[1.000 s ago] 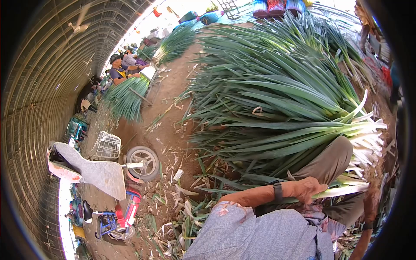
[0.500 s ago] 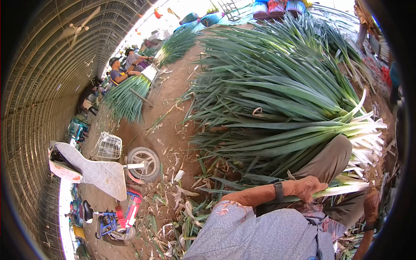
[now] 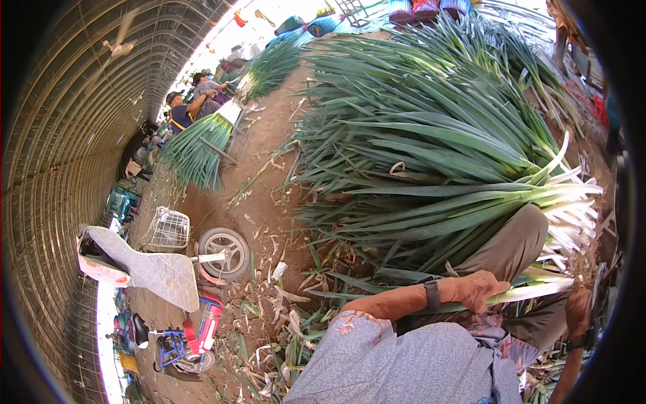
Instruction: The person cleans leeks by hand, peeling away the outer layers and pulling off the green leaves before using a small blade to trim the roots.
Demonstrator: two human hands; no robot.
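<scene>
My left hand [image 3: 476, 291], with a dark band on its wrist, is closed around the stalk of a long green onion [image 3: 538, 291]. The white root end of this onion points right, and its leaves run back under my forearm. At that root end is my right hand [image 3: 579, 306], fingers pinched together against the tip; its far side is in shadow near the frame's edge. Just beyond my bent knee [image 3: 515, 239] lies a big pile of green onions [image 3: 431, 155], white ends to the right and leaves to the left.
Loose peelings [image 3: 289, 337] litter the dirt floor. To the left stand a scooter [image 3: 145, 259] with a basket [image 3: 169, 227] and a small red and blue bike [image 3: 192, 340]. Two people [image 3: 185, 111] sit farther off by more bundled onions [image 3: 202, 151]. Wrapped bundles [image 3: 425, 8] lie at the back.
My right hand has moved up to the onion's root end. My left hand keeps its hold in the same place. A seated person's arms in the distance have risen.
</scene>
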